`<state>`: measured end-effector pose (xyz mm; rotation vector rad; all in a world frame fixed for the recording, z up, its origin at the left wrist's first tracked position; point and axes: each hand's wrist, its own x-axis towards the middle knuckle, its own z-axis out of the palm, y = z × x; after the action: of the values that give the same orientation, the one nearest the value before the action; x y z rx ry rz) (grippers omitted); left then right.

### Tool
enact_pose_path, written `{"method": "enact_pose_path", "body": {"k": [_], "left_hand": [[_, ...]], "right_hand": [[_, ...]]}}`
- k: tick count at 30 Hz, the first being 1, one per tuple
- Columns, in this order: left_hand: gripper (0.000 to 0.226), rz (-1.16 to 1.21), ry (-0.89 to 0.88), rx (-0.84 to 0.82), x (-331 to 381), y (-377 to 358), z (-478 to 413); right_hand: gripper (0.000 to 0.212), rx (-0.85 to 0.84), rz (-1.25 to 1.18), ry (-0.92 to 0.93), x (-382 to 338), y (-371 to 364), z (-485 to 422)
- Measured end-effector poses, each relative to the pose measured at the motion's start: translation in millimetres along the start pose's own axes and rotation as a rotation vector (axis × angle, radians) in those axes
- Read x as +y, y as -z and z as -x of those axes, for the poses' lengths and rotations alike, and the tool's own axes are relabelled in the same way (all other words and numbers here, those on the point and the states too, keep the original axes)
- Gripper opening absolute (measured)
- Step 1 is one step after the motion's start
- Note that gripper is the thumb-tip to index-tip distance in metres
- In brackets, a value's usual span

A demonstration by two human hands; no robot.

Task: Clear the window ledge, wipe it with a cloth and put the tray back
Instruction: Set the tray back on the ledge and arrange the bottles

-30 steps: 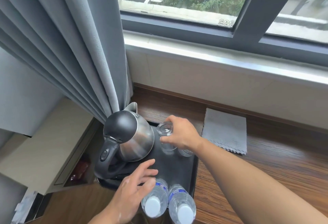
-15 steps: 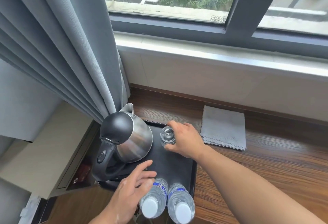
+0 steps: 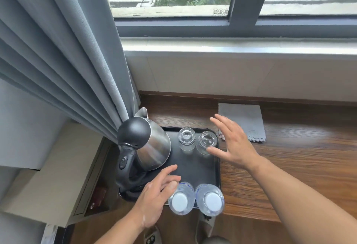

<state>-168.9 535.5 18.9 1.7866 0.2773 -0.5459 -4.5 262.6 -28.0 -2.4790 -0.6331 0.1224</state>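
Below the window, at the wooden ledge's [image 3: 289, 166] left end, a black tray [image 3: 195, 168] is sitting with a kettle [image 3: 152, 147], two glasses [image 3: 186, 139] and two bottles [image 3: 181, 202]. Both hands are hovering spread wide, each grip holding nothing: the right hand [image 3: 234, 145] at 3 o'clock of the glasses, the left hand [image 3: 156, 195] beside the bottles. At 2 o'clock a grey cloth [image 3: 245, 120] is lying flat; bare wood is running rightward.

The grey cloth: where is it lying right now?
The grey cloth lies flat on the wooden ledge, just right of the black tray, beyond the open right hand.
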Motion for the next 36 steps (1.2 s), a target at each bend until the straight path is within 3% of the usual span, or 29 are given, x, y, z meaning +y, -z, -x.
{"method": "enact_pose_path", "body": {"k": [6,10,14,18,22,26,30,34,36], "left_hand": [[0.071,-0.046,-0.04,-0.126,-20,22,5],[0.061,-0.124,-0.062,-0.219,-47,54,19],[0.061,-0.275,-0.093,-0.261,-79,100,36],[0.055,-0.395,-0.11,-0.196,-105,142,43],[0.054,-0.589,-0.176,-0.024,-121,162,33],[0.054,-0.717,-0.219,0.058,-118,163,16],[0.053,-0.781,-0.238,0.062,-121,155,0],[0.055,-0.844,-0.246,0.058,-125,147,-13],[0.054,-0.865,-0.252,0.062,-125,146,-17]], "right_hand": [[0.083,0.265,-0.069,-0.155,-36,15,63],[0.082,0.481,-0.083,-0.226,-96,12,108],[0.083,0.67,-0.028,-0.201,-167,11,140],[0.079,0.754,-0.003,-0.146,-234,11,156],[0.066,0.671,-0.049,-0.079,-287,-26,156],[0.06,0.46,-0.092,-0.056,-302,-97,146],[0.061,0.198,-0.036,-0.253,-276,-171,132],[0.062,0.078,-0.022,-0.5,-249,-202,108],[0.063,0.033,0.001,-0.534,-246,-206,96]]}}
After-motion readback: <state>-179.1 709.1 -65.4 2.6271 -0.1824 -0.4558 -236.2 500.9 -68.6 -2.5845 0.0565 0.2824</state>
